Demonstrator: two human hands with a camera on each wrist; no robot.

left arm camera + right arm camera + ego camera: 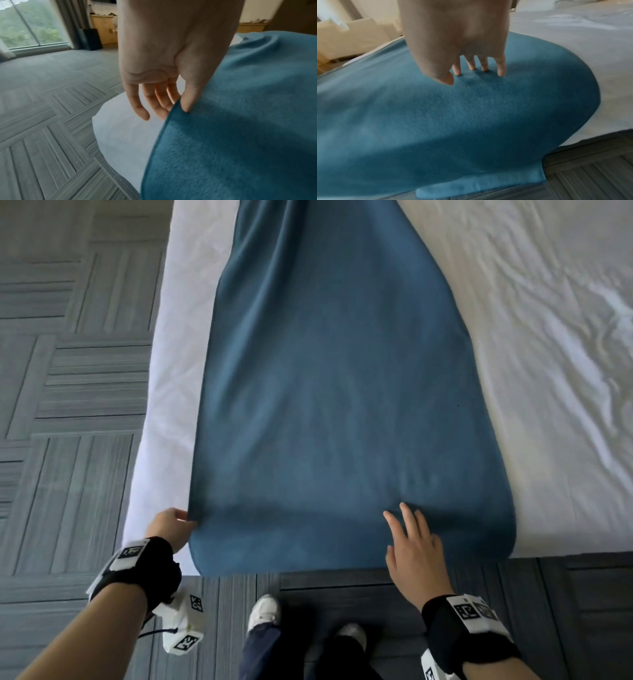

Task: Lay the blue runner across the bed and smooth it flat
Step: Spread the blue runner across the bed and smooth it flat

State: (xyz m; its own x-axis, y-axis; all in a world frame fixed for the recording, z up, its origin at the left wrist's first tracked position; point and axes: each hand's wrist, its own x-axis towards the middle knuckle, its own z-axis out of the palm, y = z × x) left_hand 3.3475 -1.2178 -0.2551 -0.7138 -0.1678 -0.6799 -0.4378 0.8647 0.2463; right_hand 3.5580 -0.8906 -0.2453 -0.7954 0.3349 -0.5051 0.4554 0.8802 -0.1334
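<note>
The blue runner point(329, 392) stretches away from me across the white bed point(534, 378), and its near end hangs over the bed's edge. My left hand point(173, 523) pinches the runner's left hem near the corner; in the left wrist view the thumb point(190, 97) lies on top of the blue runner point(240, 121) and the fingers go under it. My right hand point(412, 539) rests flat on the near end, right of centre. In the right wrist view its straight fingertips point(485, 67) press into the blue runner point(453, 115).
Grey patterned carpet point(68, 405) lies left of and in front of the bed. My feet in white shoes point(263, 613) stand at the bed's edge. The sheet right of the runner is wrinkled. A window point(25, 24) and wooden furniture point(104, 28) stand across the room.
</note>
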